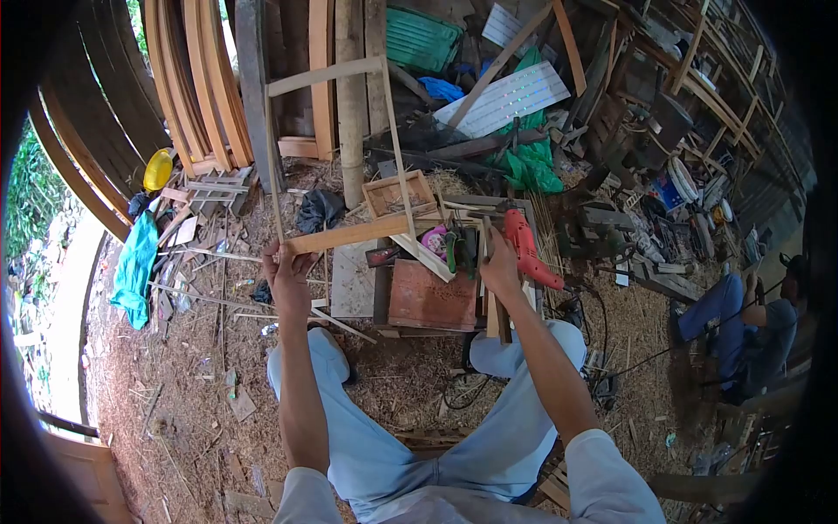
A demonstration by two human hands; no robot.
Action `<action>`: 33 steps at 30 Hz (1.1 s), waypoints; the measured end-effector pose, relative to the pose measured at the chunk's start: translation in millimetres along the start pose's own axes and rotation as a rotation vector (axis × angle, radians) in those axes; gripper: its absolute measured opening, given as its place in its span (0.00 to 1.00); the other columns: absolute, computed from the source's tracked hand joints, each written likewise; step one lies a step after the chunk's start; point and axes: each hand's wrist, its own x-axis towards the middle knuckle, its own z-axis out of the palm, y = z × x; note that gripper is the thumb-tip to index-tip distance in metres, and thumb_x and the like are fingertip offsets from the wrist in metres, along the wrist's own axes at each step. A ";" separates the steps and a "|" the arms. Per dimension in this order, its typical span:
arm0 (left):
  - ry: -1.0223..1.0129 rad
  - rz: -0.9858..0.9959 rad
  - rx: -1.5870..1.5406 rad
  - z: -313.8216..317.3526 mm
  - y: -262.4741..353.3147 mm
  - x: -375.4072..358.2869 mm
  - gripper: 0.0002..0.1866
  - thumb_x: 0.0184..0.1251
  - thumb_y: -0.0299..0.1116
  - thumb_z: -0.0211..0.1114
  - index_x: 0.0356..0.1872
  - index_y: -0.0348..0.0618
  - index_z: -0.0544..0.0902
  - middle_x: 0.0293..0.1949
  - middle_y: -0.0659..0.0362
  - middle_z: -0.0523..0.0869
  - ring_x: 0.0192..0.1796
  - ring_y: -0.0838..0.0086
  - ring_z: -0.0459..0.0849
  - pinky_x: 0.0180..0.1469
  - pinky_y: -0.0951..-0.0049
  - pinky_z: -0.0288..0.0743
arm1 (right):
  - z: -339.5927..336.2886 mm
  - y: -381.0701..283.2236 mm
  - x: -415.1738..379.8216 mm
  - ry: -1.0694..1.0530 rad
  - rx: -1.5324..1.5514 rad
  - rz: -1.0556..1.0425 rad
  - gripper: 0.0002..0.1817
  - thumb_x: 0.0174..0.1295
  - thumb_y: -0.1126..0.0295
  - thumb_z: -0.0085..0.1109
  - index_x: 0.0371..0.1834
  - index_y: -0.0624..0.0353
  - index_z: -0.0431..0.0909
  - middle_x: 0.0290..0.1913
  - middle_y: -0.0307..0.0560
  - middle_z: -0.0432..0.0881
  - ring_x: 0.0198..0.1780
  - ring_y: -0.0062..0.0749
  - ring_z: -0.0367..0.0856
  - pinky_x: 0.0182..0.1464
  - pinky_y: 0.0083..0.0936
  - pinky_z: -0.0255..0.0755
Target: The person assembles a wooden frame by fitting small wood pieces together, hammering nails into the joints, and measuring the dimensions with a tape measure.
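Left hand (pixel 288 267) grasping near-left corner of slim wooden frame (pixel 353 234); frame reaches forward and right of that hand. Right hand (pixel 499 266) just left of red power drill (pixel 525 244); fingers partly hidden, cannot tell if grasping or released. Reddish-brown board (pixel 432 293) between hands. Shallow wooden box (pixel 377 199) forward-left of right hand. Black plastic bag (pixel 319 210) ahead of left hand. White panel (pixel 515 98) well ahead of right hand, marks too small to read. Person in blue trousers (pixel 711 319) well right of right hand.
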 end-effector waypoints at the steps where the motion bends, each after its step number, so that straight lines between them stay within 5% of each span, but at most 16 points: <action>1: -0.008 -0.006 0.001 -0.2 -3.1 0.8 0.07 0.76 0.33 0.52 0.50 0.47 0.68 0.47 0.46 0.83 0.44 0.66 0.85 0.44 0.67 0.82 | 4.3 0.5 0.5 0.000 -0.029 -0.025 0.33 0.51 0.83 0.57 0.65 0.63 0.64 0.54 0.68 0.72 0.57 0.61 0.72 0.60 0.43 0.67; 11: -0.176 -0.045 0.036 15.4 -13.7 -4.4 0.09 0.76 0.36 0.52 0.51 0.46 0.69 0.46 0.47 0.84 0.42 0.69 0.86 0.41 0.70 0.82 | 21.6 2.4 -2.9 -0.077 -0.074 -0.015 0.28 0.55 0.80 0.57 0.62 0.63 0.66 0.52 0.64 0.74 0.56 0.60 0.72 0.59 0.45 0.68; 14: -0.201 -0.045 0.046 19.9 -12.5 -6.0 0.10 0.76 0.36 0.51 0.52 0.46 0.69 0.47 0.47 0.84 0.41 0.69 0.86 0.42 0.70 0.82 | 21.4 -0.3 0.8 -0.036 -0.114 0.001 0.22 0.57 0.80 0.56 0.57 0.63 0.71 0.47 0.61 0.77 0.54 0.59 0.74 0.56 0.47 0.69; 17: -0.232 -0.051 0.022 21.9 -11.6 -8.1 0.10 0.77 0.35 0.51 0.52 0.45 0.69 0.48 0.47 0.83 0.41 0.69 0.86 0.42 0.69 0.81 | 10.1 -17.0 3.1 -0.077 -0.012 -0.062 0.17 0.59 0.78 0.53 0.52 0.63 0.75 0.57 0.62 0.71 0.49 0.61 0.74 0.55 0.46 0.70; 19: -0.236 -0.048 0.007 19.5 -11.9 -8.3 0.10 0.77 0.35 0.51 0.52 0.44 0.69 0.48 0.46 0.83 0.42 0.68 0.86 0.43 0.69 0.81 | 12.0 -25.7 -1.7 -0.132 0.034 -0.211 0.11 0.58 0.74 0.58 0.45 0.62 0.78 0.53 0.54 0.74 0.48 0.56 0.73 0.53 0.45 0.69; 25: -0.085 0.011 -0.068 10.4 -11.6 0.4 0.09 0.76 0.34 0.52 0.51 0.45 0.68 0.48 0.46 0.83 0.42 0.67 0.86 0.42 0.69 0.81 | 24.5 -58.0 -34.9 -0.265 -0.520 -0.326 0.19 0.60 0.59 0.60 0.50 0.59 0.79 0.58 0.55 0.69 0.60 0.46 0.64 0.60 0.48 0.61; 33: 0.020 -0.050 -0.122 7.4 -7.7 -1.1 0.10 0.74 0.33 0.56 0.51 0.48 0.70 0.46 0.53 0.81 0.42 0.69 0.81 0.45 0.67 0.79 | 39.5 -54.6 -28.4 -0.221 -0.503 -0.338 0.20 0.62 0.58 0.57 0.46 0.66 0.80 0.60 0.55 0.65 0.60 0.47 0.61 0.62 0.47 0.54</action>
